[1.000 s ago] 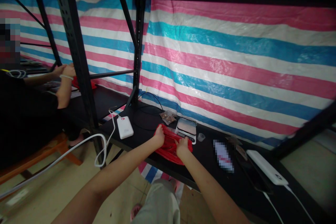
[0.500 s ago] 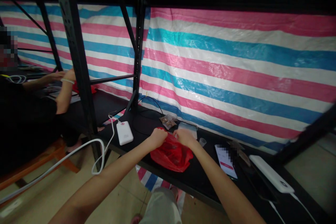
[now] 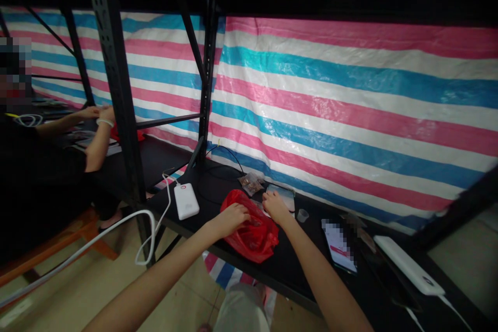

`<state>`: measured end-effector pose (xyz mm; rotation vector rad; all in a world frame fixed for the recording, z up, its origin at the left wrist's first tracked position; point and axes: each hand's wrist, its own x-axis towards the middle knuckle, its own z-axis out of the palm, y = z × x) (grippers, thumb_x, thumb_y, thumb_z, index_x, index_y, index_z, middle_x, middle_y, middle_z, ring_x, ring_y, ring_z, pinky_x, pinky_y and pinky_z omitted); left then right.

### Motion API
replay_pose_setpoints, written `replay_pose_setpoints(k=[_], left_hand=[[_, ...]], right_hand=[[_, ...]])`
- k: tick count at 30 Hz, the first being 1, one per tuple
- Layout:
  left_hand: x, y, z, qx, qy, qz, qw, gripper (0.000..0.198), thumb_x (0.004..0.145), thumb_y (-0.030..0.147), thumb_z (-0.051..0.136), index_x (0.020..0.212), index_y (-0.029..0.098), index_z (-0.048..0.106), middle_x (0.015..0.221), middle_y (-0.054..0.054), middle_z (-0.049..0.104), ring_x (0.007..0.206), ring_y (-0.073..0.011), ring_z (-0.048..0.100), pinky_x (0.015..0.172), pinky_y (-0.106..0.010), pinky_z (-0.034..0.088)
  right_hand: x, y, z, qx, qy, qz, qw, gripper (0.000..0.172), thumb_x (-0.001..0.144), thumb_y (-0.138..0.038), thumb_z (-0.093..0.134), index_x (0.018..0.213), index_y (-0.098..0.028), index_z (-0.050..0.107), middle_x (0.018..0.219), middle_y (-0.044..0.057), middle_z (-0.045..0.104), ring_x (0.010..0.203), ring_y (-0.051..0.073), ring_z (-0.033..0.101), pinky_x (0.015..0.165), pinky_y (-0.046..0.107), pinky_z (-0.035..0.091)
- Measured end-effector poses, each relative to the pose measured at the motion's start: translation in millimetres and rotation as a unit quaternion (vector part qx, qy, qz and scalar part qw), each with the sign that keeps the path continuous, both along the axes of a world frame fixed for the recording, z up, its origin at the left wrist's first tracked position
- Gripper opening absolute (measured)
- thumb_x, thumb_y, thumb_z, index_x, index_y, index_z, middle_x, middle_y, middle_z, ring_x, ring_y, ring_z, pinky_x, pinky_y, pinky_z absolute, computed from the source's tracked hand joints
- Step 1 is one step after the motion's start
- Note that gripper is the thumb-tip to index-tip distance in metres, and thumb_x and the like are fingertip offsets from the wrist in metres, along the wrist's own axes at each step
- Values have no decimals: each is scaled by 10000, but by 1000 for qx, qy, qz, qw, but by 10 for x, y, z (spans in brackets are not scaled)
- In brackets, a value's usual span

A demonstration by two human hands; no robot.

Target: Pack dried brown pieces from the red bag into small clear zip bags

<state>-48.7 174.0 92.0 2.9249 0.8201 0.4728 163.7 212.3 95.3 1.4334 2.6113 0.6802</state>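
Both hands have let the red bag [image 3: 252,231] settle on the black shelf [image 3: 295,264]: left hand [image 3: 232,217] now rests loosely curled on it, right hand [image 3: 274,204] spread flat beside the scale [image 3: 283,196]. Striped tarp [image 3: 350,109] behind; a co-worker's hands [image 3: 97,112] work at the next bay

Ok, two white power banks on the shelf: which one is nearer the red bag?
The squat power bank just left of the red bag; the long one lies at the far right.
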Motion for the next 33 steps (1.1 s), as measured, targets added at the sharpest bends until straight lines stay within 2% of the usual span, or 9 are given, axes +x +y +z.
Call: replay_pose_setpoints(k=[5, 13, 16, 19, 22, 25, 27, 29, 33], left_hand=[[242, 187, -105, -61, 97, -77, 990, 790, 551, 481, 720, 1247, 228, 446, 1278, -137, 456, 1163, -310, 424, 953, -434, 326], [760, 201, -166, -83, 147, -41, 985, 961, 478, 575, 709, 1297, 187, 390, 1288, -202, 442, 1154, -379, 425, 936, -535, 306], [974, 152, -101, -67, 154, 5, 986, 946, 456, 588, 719, 1240, 126, 460, 1199, -235, 509, 1089, -394, 474, 881, -513, 366], [1070, 96, -6, -45, 119, 80, 989, 756, 525, 592, 688, 1092, 104, 578, 1102, -227, 572, 1044, -374, 510, 848, -464, 402], [954, 33, 67, -50, 16, 142, 989, 443, 711, 500, 588, 977, 148, 632, 986, -157, 638, 971, -296, 574, 805, -375, 433], [671, -33, 130, -170, -74, 153, 971, 359, 818, 454, 454, 809, 160, 662, 812, -91, 679, 757, -201, 640, 694, -276, 455], [483, -62, 198, -307, -96, 98, 942, 466, 812, 528, 410, 727, 142, 655, 713, -72, 679, 586, -150, 625, 585, -226, 448], [367, -70, 298, -398, -148, 50, 904, 580, 793, 614, 349, 733, 117, 641, 653, -70, 670, 475, -119, 580, 494, -199, 420], [398, -42, 506, -349, -291, 115, 883, 656, 810, 641, 224, 779, 112, 611, 596, -51, 645, 440, -110, 551, 479, -197, 399]], right_hand=[[-13, -63, 216, 34, 85, -44, 995, 203, 835, -196, 453, 868, -174, 653, 937, 98, 623, 925, 206, 515, 790, 320, 335], [177, -115, 620, -20, 384, -139, 913, 190, 809, -284, 484, 829, -194, 650, 838, 48, 676, 787, 177, 628, 679, 246, 436], [249, -142, 666, -87, 528, -147, 832, 209, 768, -330, 508, 782, -167, 638, 758, 52, 675, 586, 166, 635, 559, 251, 473], [240, -226, 626, -137, 662, -134, 725, 291, 698, -443, 553, 748, -162, 610, 695, 46, 666, 473, 171, 614, 477, 276, 495], [189, -317, 529, -156, 765, -120, 614, 400, 579, -543, 623, 729, -175, 579, 625, 27, 651, 471, 197, 621, 466, 305, 519], [148, -383, 456, -142, 815, -105, 551, 445, 518, -555, 668, 730, -177, 569, 580, 18, 637, 491, 214, 630, 512, 337, 539], [117, -417, 448, -132, 822, -97, 545, 437, 542, -554, 658, 743, -175, 575, 566, 18, 634, 516, 220, 637, 548, 351, 545], [63, -450, 466, -123, 809, -89, 568, 402, 594, -543, 627, 749, -175, 584, 599, 29, 646, 543, 214, 643, 570, 350, 545], [-114, -530, 527, -107, 702, -45, 703, 222, 716, -389, 564, 697, -174, 614, 661, 36, 662, 592, 180, 636, 600, 306, 527]])
